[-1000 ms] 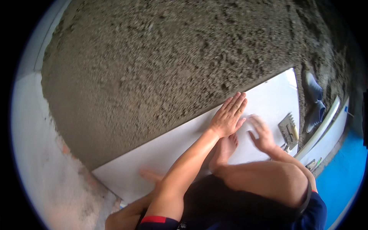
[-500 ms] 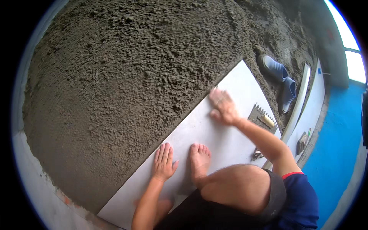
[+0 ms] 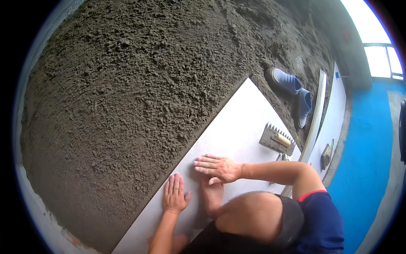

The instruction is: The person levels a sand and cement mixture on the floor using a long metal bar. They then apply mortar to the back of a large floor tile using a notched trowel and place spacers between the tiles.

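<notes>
A large pale tile (image 3: 241,120) lies on rough grey mortar (image 3: 127,89). My left hand (image 3: 176,197) rests flat on it close to its long left edge, fingers stretched out. To the right of that, my right hand (image 3: 220,169) is open with straight fingers, over the toes of my bare foot (image 3: 212,195), which stands on the tile. Whether the right palm touches the tile or hovers cannot be made out. Neither hand holds anything. A notched trowel (image 3: 277,140) with a pale handle lies on the tile's right part.
Beyond the tile's right edge are a pair of blue-grey shoes (image 3: 292,84), a long pale straightedge bar (image 3: 316,114) and another pale slab (image 3: 336,112) with a small tool (image 3: 326,156) on it. Blue floor (image 3: 363,139) lies at far right. A small metal tool (image 3: 285,157) sits below the trowel.
My right hand has come back from the tile's far left edge toward my foot and now covers the toes. My left hand stays flat on the tile. The whole view has shifted slightly.
</notes>
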`<state>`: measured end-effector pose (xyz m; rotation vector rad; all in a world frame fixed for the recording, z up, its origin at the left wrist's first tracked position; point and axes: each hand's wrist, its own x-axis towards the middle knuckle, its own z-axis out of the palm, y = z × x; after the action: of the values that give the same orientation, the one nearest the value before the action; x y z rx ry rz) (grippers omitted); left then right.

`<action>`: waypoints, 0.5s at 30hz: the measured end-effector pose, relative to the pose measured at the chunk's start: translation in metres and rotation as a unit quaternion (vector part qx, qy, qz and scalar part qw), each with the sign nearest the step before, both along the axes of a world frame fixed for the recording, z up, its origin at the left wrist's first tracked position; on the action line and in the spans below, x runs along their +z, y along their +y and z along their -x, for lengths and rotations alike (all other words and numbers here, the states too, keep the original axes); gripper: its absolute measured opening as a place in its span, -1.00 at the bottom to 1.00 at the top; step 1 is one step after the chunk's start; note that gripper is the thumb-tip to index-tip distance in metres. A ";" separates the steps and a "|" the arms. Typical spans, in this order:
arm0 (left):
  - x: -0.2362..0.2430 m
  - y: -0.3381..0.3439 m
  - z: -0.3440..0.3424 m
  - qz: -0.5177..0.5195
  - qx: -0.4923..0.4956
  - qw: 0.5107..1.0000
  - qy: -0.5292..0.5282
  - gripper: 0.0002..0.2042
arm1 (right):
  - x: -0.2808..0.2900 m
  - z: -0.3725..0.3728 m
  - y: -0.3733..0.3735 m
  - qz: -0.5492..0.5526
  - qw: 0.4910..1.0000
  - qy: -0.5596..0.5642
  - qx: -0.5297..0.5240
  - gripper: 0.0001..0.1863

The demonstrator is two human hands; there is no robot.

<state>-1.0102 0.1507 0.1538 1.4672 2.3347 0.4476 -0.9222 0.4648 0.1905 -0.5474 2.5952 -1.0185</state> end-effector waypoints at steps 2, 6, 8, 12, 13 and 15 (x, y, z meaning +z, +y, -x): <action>0.000 0.001 0.002 -0.007 0.004 1.000 0.003 -0.29 | -0.014 0.007 0.021 -0.034 0.996 -0.004 -0.078 -0.29; -0.001 0.002 0.001 0.000 -0.007 1.000 0.023 -0.29 | -0.025 0.021 0.146 -0.292 0.930 -0.006 -0.223 -0.26; -0.001 0.002 0.000 0.004 -0.007 0.999 0.032 -0.30 | -0.021 0.036 0.212 -0.366 0.853 -0.020 -0.372 -0.24; 0.000 0.003 0.000 -0.012 -0.003 0.999 0.036 -0.31 | 0.002 0.049 0.254 -0.477 0.779 0.050 -0.405 -0.21; 0.000 0.004 0.000 -0.014 0.001 0.999 0.033 -0.33 | 0.004 0.046 0.239 -0.474 0.799 0.064 -0.363 -0.20; 0.001 0.004 0.001 -0.015 0.007 0.999 0.032 -0.34 | -0.001 0.034 0.193 -0.388 0.855 0.019 -0.343 -0.14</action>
<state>-1.0113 0.1546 0.1550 1.5000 2.3989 0.4471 -0.9558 0.6580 0.1893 0.6004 2.9548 -0.0017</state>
